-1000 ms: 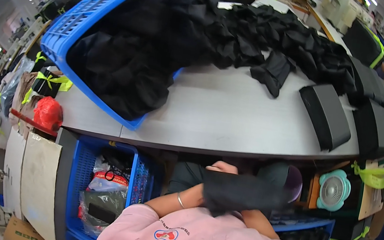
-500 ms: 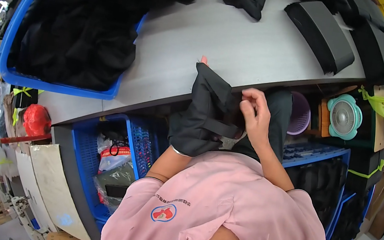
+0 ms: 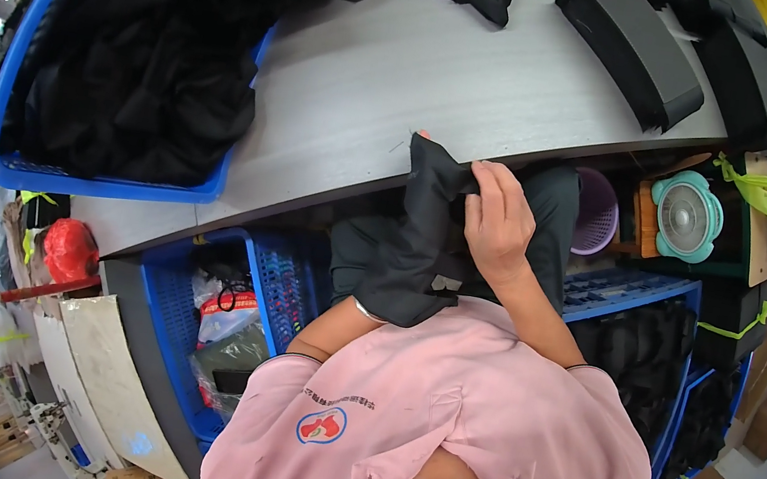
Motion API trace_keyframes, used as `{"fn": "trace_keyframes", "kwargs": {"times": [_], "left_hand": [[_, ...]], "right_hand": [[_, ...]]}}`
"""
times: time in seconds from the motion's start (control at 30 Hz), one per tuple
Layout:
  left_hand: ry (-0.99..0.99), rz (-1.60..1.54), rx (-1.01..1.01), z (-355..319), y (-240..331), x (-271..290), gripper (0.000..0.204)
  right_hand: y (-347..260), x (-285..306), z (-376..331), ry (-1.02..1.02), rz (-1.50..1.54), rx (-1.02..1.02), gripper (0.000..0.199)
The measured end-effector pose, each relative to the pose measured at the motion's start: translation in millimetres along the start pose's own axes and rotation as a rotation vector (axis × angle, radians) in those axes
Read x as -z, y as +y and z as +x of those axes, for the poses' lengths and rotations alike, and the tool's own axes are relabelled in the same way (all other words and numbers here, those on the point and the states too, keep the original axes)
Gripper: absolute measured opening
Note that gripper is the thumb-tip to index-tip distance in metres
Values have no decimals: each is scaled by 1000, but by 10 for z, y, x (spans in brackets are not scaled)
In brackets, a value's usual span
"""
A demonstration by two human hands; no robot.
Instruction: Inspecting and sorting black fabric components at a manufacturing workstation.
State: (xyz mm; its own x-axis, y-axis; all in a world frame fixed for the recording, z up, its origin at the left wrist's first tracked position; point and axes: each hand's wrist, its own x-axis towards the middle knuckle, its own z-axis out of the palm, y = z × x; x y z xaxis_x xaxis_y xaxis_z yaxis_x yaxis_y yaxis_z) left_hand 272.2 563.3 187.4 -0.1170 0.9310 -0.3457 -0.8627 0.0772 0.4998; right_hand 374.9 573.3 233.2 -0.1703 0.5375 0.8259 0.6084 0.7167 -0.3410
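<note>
A piece of black cloth [image 3: 434, 192] hangs over my left hand and wrist, in front of the table's near edge. Of my left hand [image 3: 424, 135] only a fingertip shows above the cloth's upper corner; the other fingers are hidden inside or beneath it. My right hand [image 3: 501, 217] is closed at the cloth's right upper edge, pinching it between thumb and fingers. Beyond the cloth lies the grey tabletop [image 3: 347, 91].
A blue crate [image 3: 98, 190] heaped with black cloth stands on the left of the table. Stacked black-and-grey pieces [image 3: 638, 54] lie at the far right. Below are a blue basket [image 3: 176, 388], a purple bin [image 3: 596, 214] and a small turquoise fan [image 3: 685, 219].
My right hand has moved left and closed on the cloth's edge. My left hand and the cloth have shifted slightly right, and the cloth hangs narrower.
</note>
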Motion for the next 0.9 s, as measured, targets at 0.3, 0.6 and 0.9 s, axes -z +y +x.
{"fn": "trace_keyframes", "kwargs": {"times": [0.3, 0.6, 0.9], "left_hand": [[-264, 87, 7, -331, 276, 628, 33], [-442, 1448, -227, -276, 202, 196, 31], [-361, 1719, -977, -216, 546, 138, 42]], "right_hand": [[310, 460, 105, -538, 1376, -922, 17], [463, 157, 601, -313, 1127, -914, 24], [188, 132, 229, -362, 137, 26, 69]]}}
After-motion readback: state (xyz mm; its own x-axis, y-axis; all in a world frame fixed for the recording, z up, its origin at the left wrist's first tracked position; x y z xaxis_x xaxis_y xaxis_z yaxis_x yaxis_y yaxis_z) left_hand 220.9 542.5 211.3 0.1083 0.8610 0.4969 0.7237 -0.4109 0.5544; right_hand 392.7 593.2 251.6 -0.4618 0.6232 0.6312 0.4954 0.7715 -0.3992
